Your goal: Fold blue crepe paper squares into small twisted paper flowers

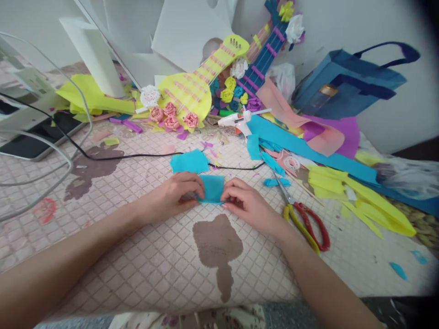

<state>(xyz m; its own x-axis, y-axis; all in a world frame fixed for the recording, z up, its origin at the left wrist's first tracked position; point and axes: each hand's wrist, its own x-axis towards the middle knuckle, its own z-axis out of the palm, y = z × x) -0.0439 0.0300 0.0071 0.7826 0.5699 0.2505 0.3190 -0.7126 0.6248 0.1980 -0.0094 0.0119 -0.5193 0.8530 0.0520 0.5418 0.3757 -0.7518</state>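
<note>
A small blue piece of crepe paper (211, 188) lies on the quilted cloth between my hands. My left hand (183, 189) pinches its left edge, fingers curled. At the lower right corner, my right hand (242, 198) has thumb and fingers closed on the same piece. Just behind it, touching or nearly so, sits another blue paper piece (189, 161) with uneven edges. Scissors (305, 224) with one red and one yellow handle rest to the right of my right hand, blades pointing away from me.
A white glue gun (236, 119) stands behind, its black cord (147, 156) crossing the table. Yellow (185, 93) and blue (262, 68) paper guitars lean at the back. Blue paper strips (315, 148), yellow paper (377, 205) and a blue bag (343, 87) are on the right; a tablet (41, 135) lies left.
</note>
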